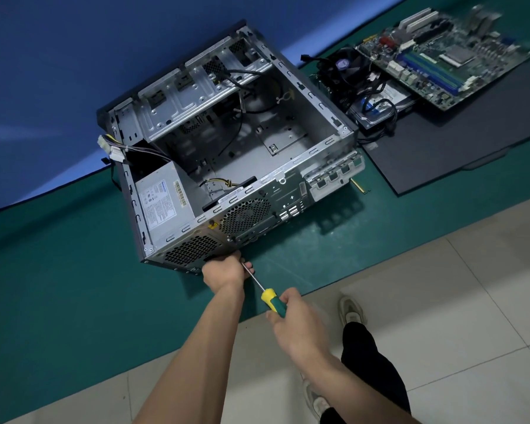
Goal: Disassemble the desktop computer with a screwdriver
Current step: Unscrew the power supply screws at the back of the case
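Screwdriver (270,296) — right hand (294,319) grips handle, tip beside left fingers (248,266).

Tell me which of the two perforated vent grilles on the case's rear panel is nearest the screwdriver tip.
The rectangular grille under the power supply, at the panel's left end. The round fan grille sits farther right and higher.

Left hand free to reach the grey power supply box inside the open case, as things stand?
Probably yes. The left hand only steadies the open metal case at its rear lower edge; the grey power supply box lies uncovered in the near corner, with nothing above it.
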